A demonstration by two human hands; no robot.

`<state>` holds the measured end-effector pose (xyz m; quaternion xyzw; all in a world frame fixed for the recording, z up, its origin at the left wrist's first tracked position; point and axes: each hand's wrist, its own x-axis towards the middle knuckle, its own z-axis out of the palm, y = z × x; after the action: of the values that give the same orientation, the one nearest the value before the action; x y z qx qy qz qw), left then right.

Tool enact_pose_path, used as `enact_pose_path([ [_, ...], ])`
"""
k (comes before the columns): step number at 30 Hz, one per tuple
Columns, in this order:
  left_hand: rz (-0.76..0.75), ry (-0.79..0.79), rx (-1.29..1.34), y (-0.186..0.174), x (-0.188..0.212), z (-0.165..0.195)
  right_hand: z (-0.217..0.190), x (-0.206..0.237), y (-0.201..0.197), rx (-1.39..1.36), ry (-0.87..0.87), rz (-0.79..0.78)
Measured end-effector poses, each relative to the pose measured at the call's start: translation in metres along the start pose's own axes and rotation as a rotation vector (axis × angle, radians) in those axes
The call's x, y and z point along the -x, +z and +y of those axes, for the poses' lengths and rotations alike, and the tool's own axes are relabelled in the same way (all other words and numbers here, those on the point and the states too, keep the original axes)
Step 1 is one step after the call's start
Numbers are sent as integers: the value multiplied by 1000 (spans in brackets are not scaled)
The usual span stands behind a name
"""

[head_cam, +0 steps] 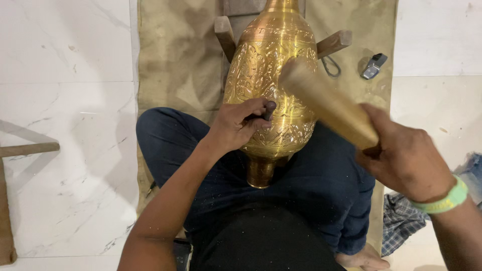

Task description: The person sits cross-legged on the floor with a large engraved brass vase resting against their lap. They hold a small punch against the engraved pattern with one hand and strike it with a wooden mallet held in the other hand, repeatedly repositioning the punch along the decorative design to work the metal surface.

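Closest to the lens, right hand (406,160), green wristband (444,200) at the wrist, fingers wrapped tight round a blurred wooden mallet (329,105) raised over a brass vase (271,80). Left hand (236,125) pinched shut on a dark punch (266,111), tip pressed to the vase's flank. Vase lying across the lap on jeans (321,185), neck toward the body, shoulder propped on wooden blocks (334,44) over a tan mat (170,65). Golden, glossy, covered in fine engraved floral panels. Risks, as judged: mallet glancing off onto the knuckles; punch skidding and scarring the pattern; round vase rolling under a blow.
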<state>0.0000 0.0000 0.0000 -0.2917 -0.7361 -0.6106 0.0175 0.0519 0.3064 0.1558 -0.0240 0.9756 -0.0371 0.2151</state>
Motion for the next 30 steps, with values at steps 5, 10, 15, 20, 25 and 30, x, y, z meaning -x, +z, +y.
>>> enact_pose_path([
  [5,-114,-4,63,-15,-12,5,-2,14,1,-121,-120,257],
  [10,-168,1,88,-20,-17,11,-3,23,20,-181,-116,342],
  [15,-230,52,54,-28,-23,13,-14,28,42,-360,-228,469],
  [20,-288,-3,32,-29,-36,17,2,26,44,-282,-17,310],
  [25,-328,15,10,-30,-37,17,2,31,55,-418,-107,432],
  [30,-396,92,-55,-30,-36,13,-2,28,77,-483,-76,521],
])
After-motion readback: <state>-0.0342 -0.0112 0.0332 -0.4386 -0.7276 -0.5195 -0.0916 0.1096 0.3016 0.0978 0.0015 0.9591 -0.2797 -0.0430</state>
